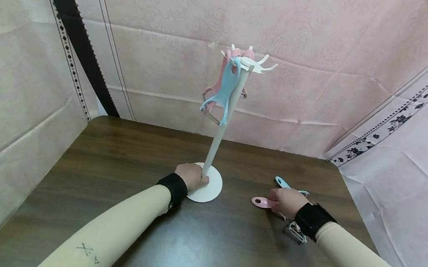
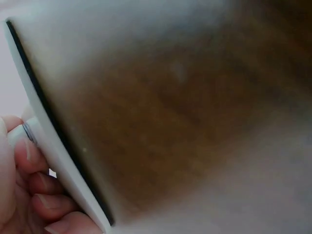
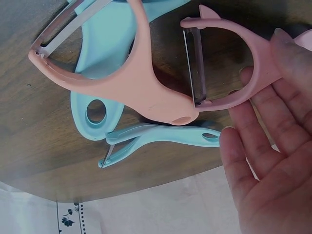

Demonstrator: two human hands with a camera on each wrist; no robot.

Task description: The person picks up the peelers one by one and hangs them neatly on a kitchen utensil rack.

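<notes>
My left hand [image 1: 191, 177] grips the white stand's pole [image 1: 217, 144] low down, just above its round base [image 1: 212, 188]. The left wrist view shows the fingers curled beside the base's edge [image 2: 58, 141]. From the stand's top hooks hang a light blue peeler [image 1: 228, 84] and several pink ones, partly hidden behind it. Over the table's right side, my right hand [image 1: 288, 202] pinches a pink peeler [image 3: 265, 63] between thumb and fingers. Near it lie a peach peeler [image 3: 141, 90], a wide blue peeler [image 3: 107, 44] under that one, and a slimmer-looking blue peeler [image 3: 161, 132] on its side.
The brown wood-grain table [image 1: 121, 155] has rounded back corners. Pink patterned cloth [image 1: 159, 62] hangs behind it, and pale cloth [image 1: 415, 166] covers the right side. Several white hooks [image 1: 266, 66] branch from the stand's top right.
</notes>
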